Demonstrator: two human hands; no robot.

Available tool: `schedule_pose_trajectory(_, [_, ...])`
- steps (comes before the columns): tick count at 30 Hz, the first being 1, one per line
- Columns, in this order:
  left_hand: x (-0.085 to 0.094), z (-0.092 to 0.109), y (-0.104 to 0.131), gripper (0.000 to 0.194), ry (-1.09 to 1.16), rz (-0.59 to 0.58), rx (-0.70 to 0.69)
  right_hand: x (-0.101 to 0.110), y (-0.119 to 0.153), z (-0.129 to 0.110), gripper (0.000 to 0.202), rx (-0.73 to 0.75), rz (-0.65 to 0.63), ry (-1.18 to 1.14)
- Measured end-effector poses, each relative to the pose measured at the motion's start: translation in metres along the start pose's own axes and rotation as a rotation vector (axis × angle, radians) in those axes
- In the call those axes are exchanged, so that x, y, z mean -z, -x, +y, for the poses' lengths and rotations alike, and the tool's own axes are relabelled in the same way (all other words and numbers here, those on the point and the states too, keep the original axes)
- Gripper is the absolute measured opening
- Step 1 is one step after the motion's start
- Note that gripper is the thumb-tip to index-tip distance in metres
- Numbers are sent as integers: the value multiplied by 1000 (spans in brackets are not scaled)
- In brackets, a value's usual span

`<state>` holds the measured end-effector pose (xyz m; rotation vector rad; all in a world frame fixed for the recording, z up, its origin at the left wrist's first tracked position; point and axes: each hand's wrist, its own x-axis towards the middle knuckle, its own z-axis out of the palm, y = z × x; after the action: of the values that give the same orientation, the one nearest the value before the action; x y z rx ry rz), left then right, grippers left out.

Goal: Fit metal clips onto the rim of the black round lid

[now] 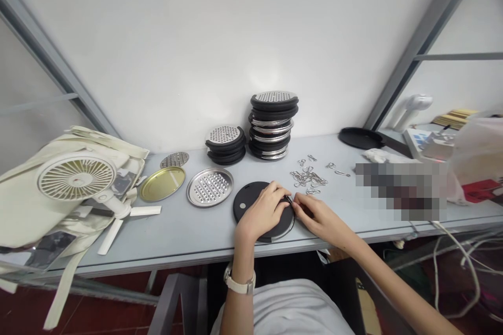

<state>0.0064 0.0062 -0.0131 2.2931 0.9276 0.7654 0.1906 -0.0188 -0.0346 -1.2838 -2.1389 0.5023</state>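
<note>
A black round disc [241, 212] lies on the table in front of me, with a small pale spot and a silvery edge along its lower right. My left hand [264, 209] lies across it, fingers bent toward its right rim and gripping there. My right hand [316, 215] has its thumb and fingers pinched at that same rim; what lies between the fingertips is hidden. To the left rests a round metal grater plate [210, 187]. Beyond my right hand, several wire clips [308, 177] are scattered in a loose pile.
Black-rimmed perforated discs stand in a tall stack [274, 125] and a short stack [225, 144] by the wall. A gold lid [162, 184], another grater plate [175, 159], and a white fan [76, 175] are left. A black tray [360, 137] and plastic bag [477, 152] lie right.
</note>
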Motion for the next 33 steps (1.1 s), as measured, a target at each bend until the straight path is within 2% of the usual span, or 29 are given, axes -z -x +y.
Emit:
schedule_pose_trajectory(15, [-1, -3, 2, 24, -13, -5, 3, -3, -1, 3, 25, -37, -17, -21])
schedule_pose_trajectory(26, [0, 0, 2, 21, 4, 11, -3, -1, 1, -4, 14, -56, 4, -117])
schedule_pose_trajectory(33, [1, 1, 2, 19, 1, 6, 5, -1, -1, -2, 17, -51, -1, -104])
